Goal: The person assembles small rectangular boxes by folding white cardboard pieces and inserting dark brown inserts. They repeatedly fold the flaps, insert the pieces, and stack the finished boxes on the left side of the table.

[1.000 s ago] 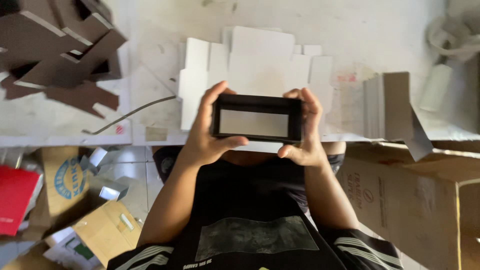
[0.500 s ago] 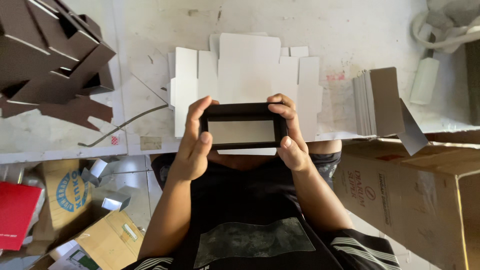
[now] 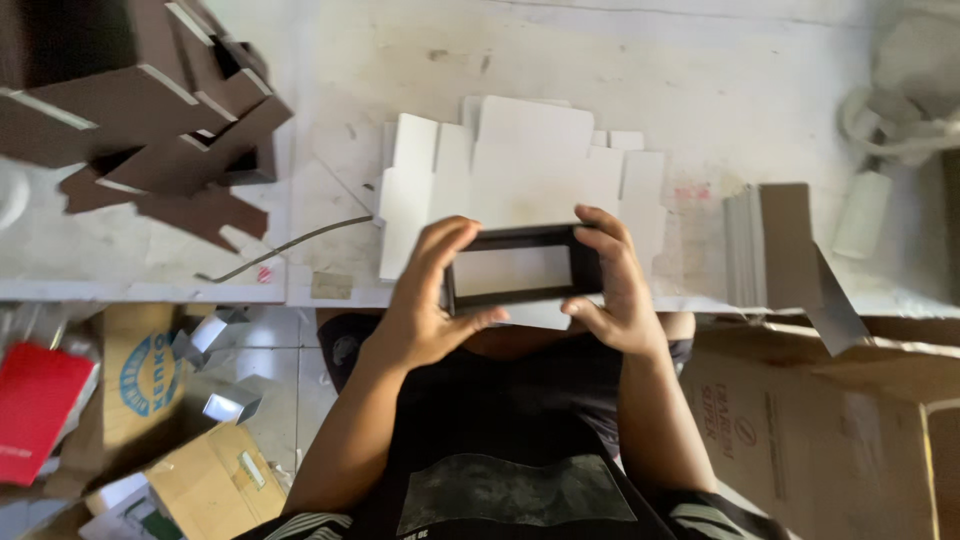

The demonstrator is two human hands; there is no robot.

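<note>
At the far left, a heap of dark brown cardboard pieces [image 3: 140, 120] lies on the pale desk [image 3: 700, 80], their white cut edges showing. Below the desk's front edge, on the floor, sit a red flat item [image 3: 35, 410] and some tan cartons [image 3: 200, 480] with small shiny pieces among them. A thin dark wire [image 3: 290, 245] curves across the desk toward the middle. There a stack of white die-cut card blanks [image 3: 520, 160] lies flat, just beyond the hands. The left hand [image 3: 425, 310] grips the left end of a small black box with a pale window [image 3: 515, 268], fingers over its top edge and thumb under the bottom. The right hand [image 3: 615, 290] clasps the right end the same way. The box is held level, just above the desk's front edge and in front of the blanks. Further right stands a stack of grey card sheets [image 3: 765, 245], then a white cylinder [image 3: 862, 212] with a bundle of pale cord [image 3: 900, 110] behind it. A large brown carton [image 3: 850, 430] sits at the lower right.
</note>
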